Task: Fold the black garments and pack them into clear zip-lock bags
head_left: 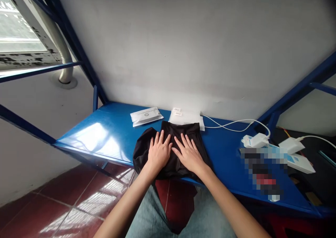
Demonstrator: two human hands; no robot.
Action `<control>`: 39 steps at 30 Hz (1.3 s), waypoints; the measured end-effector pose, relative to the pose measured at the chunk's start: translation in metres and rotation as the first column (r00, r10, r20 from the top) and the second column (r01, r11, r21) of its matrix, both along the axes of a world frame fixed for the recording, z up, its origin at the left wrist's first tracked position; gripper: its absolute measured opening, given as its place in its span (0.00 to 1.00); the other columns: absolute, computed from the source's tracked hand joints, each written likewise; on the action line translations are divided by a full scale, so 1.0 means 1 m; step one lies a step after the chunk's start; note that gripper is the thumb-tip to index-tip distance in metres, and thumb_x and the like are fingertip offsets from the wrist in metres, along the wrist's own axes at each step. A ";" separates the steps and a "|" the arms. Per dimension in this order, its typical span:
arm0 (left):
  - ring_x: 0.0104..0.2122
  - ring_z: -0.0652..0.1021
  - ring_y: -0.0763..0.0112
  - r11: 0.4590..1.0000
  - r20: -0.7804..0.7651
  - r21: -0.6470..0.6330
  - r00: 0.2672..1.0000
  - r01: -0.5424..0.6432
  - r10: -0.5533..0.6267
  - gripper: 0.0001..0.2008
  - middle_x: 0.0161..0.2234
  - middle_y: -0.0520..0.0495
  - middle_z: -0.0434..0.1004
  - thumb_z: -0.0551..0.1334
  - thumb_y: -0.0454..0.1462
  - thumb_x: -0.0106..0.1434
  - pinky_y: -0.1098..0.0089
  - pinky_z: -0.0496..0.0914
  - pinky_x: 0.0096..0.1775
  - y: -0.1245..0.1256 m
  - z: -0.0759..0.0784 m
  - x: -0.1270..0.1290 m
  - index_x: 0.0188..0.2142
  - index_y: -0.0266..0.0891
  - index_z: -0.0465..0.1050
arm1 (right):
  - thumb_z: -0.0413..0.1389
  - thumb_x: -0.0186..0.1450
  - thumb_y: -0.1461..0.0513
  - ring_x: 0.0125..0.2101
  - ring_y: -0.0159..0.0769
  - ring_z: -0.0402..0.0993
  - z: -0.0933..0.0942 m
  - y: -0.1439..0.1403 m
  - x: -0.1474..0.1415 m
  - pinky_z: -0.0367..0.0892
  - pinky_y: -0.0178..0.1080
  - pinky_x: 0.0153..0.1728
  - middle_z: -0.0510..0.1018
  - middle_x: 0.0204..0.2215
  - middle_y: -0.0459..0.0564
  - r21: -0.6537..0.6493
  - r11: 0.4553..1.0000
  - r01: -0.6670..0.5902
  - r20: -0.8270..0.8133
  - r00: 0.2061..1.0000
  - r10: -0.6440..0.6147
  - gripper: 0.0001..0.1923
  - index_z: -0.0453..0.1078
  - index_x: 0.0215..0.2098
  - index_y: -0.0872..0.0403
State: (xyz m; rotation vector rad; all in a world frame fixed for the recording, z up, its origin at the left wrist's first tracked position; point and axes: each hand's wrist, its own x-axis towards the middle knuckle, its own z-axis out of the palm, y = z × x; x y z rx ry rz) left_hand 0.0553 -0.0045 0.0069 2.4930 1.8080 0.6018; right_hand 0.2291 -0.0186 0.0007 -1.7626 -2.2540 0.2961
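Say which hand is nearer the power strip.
Right. The right hand lies on the black cloth, well left of the power strip; the left hand lies on the same cloth, farther left.

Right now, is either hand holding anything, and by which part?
Nothing is held: the left hand and right hand rest flat on the rumpled black cloth.

- We had our left hand point(159, 151) and right hand point(188, 153) flat on a black cloth point(172, 169), fingers spread.
- We saw the cloth lying at the front edge of a blue bench point(117, 120), its left part bunched and rounded.
- Behind it we had a white flat object point(190, 118), partly covered by the cloth, and, to its left, a silvery-white packet point(146, 116).
- To our right we saw a white cable point(233, 121), two white adapters point(258, 140) and a power strip point(303, 163), beside a pixelated patch.
- Below, we saw jeans point(140, 211) and red floor tiles point(85, 182).
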 end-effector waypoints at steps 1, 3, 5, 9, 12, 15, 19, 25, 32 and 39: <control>0.70 0.60 0.44 1.000 0.019 0.014 1.000 -0.021 0.020 0.24 0.71 0.35 0.58 0.53 0.38 0.74 0.40 0.57 0.66 -0.003 0.003 -0.001 0.67 0.42 0.66 | 0.41 0.76 0.43 0.74 0.55 0.39 0.002 -0.003 -0.002 0.45 0.62 0.70 0.46 0.75 0.59 0.006 1.000 0.009 0.003 1.000 -0.009 0.35 0.52 0.75 0.49; 0.71 0.59 0.46 0.997 0.064 0.035 0.996 -0.070 0.068 0.25 0.71 0.34 0.58 0.53 0.36 0.74 0.39 0.54 0.67 -0.013 0.005 -0.001 0.68 0.41 0.65 | 0.41 0.77 0.45 0.74 0.55 0.39 0.004 -0.011 -0.007 0.47 0.62 0.70 0.45 0.75 0.59 0.040 0.999 0.024 -0.007 1.000 -0.024 0.34 0.50 0.75 0.49; 0.70 0.61 0.45 0.996 0.095 0.021 0.991 -0.092 0.090 0.25 0.71 0.35 0.58 0.55 0.38 0.73 0.38 0.54 0.67 -0.023 0.002 -0.004 0.69 0.43 0.64 | 0.40 0.77 0.46 0.74 0.53 0.40 0.001 -0.021 -0.012 0.48 0.62 0.69 0.45 0.75 0.57 0.078 0.997 0.026 -0.013 1.000 -0.025 0.32 0.50 0.75 0.47; 0.69 0.63 0.46 0.998 0.092 -0.009 0.993 -0.067 0.068 0.26 0.72 0.40 0.58 0.56 0.45 0.73 0.42 0.59 0.66 -0.032 -0.007 -0.021 0.69 0.51 0.63 | 0.42 0.76 0.45 0.73 0.51 0.47 -0.009 -0.037 -0.004 0.50 0.62 0.69 0.52 0.74 0.55 0.101 0.992 0.069 0.029 0.997 -0.072 0.31 0.54 0.74 0.43; 0.69 0.63 0.51 0.995 0.036 -0.012 0.994 -0.101 0.101 0.28 0.71 0.44 0.59 0.56 0.50 0.73 0.46 0.59 0.67 -0.031 -0.008 -0.044 0.70 0.56 0.60 | 0.43 0.75 0.42 0.73 0.49 0.47 -0.010 -0.041 0.012 0.52 0.58 0.69 0.50 0.75 0.52 0.073 0.991 0.113 0.069 0.991 -0.118 0.33 0.54 0.74 0.41; 0.69 0.64 0.53 0.985 -0.022 -0.029 0.986 -0.168 0.167 0.29 0.71 0.47 0.61 0.54 0.53 0.73 0.48 0.58 0.67 -0.029 -0.009 -0.067 0.70 0.57 0.59 | 0.42 0.75 0.41 0.73 0.49 0.46 -0.009 -0.040 0.020 0.52 0.55 0.70 0.48 0.75 0.51 0.040 0.991 0.129 0.108 0.985 -0.133 0.33 0.53 0.74 0.40; 0.69 0.64 0.55 0.979 -0.029 -0.043 0.980 -0.198 0.197 0.28 0.69 0.46 0.64 0.53 0.54 0.74 0.51 0.60 0.67 -0.029 -0.014 -0.081 0.70 0.56 0.61 | 0.41 0.75 0.41 0.73 0.49 0.45 -0.014 -0.040 0.020 0.50 0.55 0.71 0.46 0.76 0.50 0.038 0.992 0.124 0.126 0.984 -0.128 0.34 0.51 0.74 0.41; 0.68 0.66 0.52 0.983 0.038 -0.007 0.983 -0.181 0.181 0.26 0.68 0.44 0.65 0.55 0.52 0.73 0.48 0.63 0.65 -0.031 -0.017 -0.082 0.68 0.53 0.65 | 0.40 0.75 0.41 0.74 0.50 0.43 -0.011 -0.041 0.014 0.49 0.57 0.71 0.46 0.76 0.52 0.001 0.991 0.132 0.143 0.981 -0.130 0.35 0.52 0.75 0.42; 0.69 0.63 0.51 0.979 0.162 0.122 0.976 -0.165 0.145 0.22 0.69 0.43 0.64 0.56 0.46 0.74 0.49 0.63 0.66 -0.044 -0.024 -0.088 0.65 0.50 0.70 | 0.38 0.76 0.42 0.74 0.51 0.40 0.002 -0.041 -0.030 0.46 0.64 0.69 0.44 0.76 0.53 0.039 0.992 0.118 0.082 0.989 -0.120 0.33 0.51 0.75 0.40; 0.67 0.68 0.51 0.983 0.176 0.062 0.971 -0.175 0.162 0.21 0.67 0.45 0.68 0.57 0.46 0.74 0.49 0.66 0.64 -0.047 -0.022 -0.088 0.63 0.53 0.72 | 0.40 0.76 0.42 0.74 0.49 0.43 -0.013 -0.043 -0.036 0.45 0.62 0.70 0.47 0.76 0.50 0.019 0.995 0.103 0.105 0.989 -0.104 0.33 0.48 0.75 0.38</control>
